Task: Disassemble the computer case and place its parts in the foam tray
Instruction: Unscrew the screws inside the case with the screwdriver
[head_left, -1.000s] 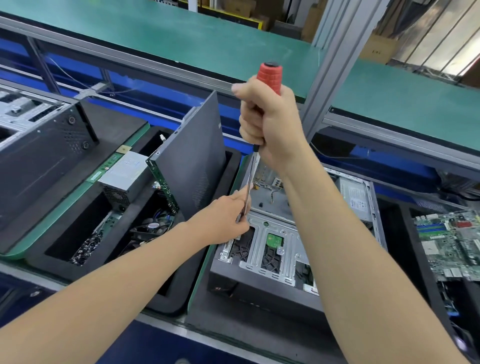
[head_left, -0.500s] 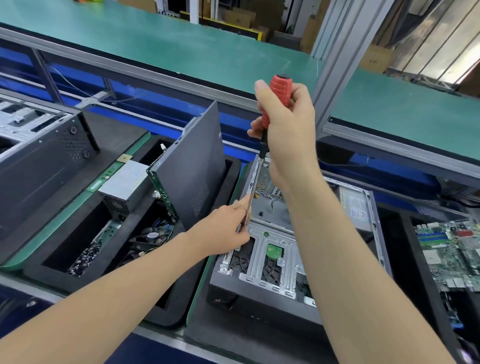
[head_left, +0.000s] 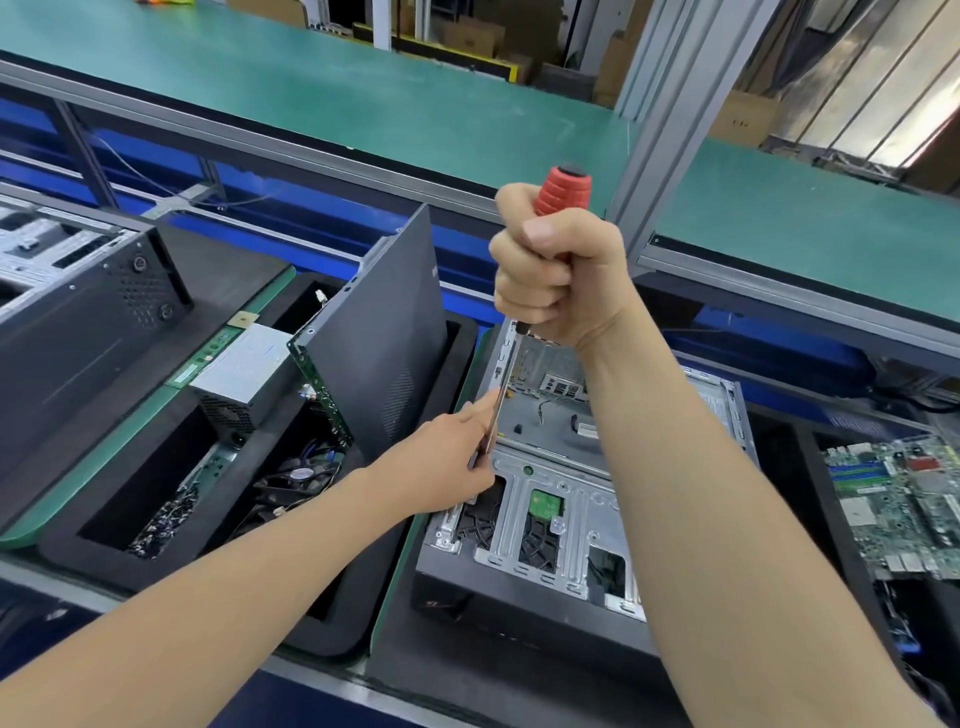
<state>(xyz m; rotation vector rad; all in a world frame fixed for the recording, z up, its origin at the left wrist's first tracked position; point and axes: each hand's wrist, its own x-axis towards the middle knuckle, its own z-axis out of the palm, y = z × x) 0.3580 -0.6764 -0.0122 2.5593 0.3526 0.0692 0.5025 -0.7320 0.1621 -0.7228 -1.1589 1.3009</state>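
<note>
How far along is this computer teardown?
Well underway. Done: the side panel, power supply and fan sit in the foam tray, and the case lies open. In hand: the right hand grips the screwdriver while the left hand pinches its shaft at the case's left edge. Left: the metal bracket inside is not yet out.

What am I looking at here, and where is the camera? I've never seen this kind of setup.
There is no robot: a person works with bare hands, filmed by one wide-angle camera worn on the head, looking down. The right hand grips the red handle of a screwdriver; the left hand pinches its metal shaft low down, over the open computer case. Left of the case, a black foam tray holds a leaning side panel, a power supply and a fan. A circuit board lies at far right.
</note>
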